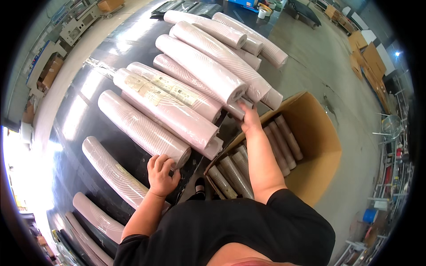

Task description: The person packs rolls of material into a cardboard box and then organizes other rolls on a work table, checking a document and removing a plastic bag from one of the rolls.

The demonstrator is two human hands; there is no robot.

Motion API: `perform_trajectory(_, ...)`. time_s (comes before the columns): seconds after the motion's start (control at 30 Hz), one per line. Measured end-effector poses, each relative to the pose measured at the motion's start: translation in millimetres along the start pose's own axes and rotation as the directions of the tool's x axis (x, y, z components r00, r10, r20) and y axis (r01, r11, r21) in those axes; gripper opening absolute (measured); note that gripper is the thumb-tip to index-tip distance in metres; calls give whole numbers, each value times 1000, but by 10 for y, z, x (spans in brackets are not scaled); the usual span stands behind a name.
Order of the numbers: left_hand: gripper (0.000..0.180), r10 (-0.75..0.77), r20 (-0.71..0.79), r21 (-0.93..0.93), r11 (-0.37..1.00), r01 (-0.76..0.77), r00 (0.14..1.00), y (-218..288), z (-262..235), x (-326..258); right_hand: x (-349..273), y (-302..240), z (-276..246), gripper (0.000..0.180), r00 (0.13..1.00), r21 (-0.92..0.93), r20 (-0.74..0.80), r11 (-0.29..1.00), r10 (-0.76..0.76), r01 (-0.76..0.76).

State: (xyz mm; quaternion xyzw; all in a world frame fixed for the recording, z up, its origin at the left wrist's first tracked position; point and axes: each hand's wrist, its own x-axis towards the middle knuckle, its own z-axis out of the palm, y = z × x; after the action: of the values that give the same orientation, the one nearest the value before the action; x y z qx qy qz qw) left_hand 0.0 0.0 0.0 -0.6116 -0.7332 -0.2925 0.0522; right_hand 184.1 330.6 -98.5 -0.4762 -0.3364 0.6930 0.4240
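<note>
Several pale pink rolls in clear plastic wrap, with a fine curved-line pattern, lie across a black table [116,170]. My right hand [249,116] is closed on the near end of a wrapped roll [235,110] low in the upper stack, beneath a thicker roll [202,67]. The fingertips are partly hidden there. My left hand [162,175] touches the near end of another wrapped roll [142,126], its fingers loosely bent and the thumb apart. Between the hands lies a roll with paper labels [166,106]. Below my right forearm, an open cardboard box [321,153] holds several rolls standing on end.
More rolls [113,175] lie to the left along the table. Dark folded sheets [186,8] and a white cup [262,13] are at the far end. Flattened cardboard [372,62] and metal racks [377,195] line the right side. Machines [80,26] stand at far left.
</note>
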Motion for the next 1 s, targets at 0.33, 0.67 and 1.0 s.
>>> perform_trajectory(0.33, 38, 0, -6, 11, 1000, 0, 1000, 10, -63, -3, -674, -889, 417, 79, 991, -121, 114, 989, -65, 79)
perform_trajectory(0.67, 40, 3, 7, 14, 1000, -3, 1000, 9, -81, -59, -653, -713, 431, 84, 973, -115, 80, 968, -217, 225)
perform_trajectory(1.0, 38, -12, 2, 58, 998, 12, 1000, -83, -70, -181, -106, -102, 62, 59, 960, -175, 28, 947, 280, -271)
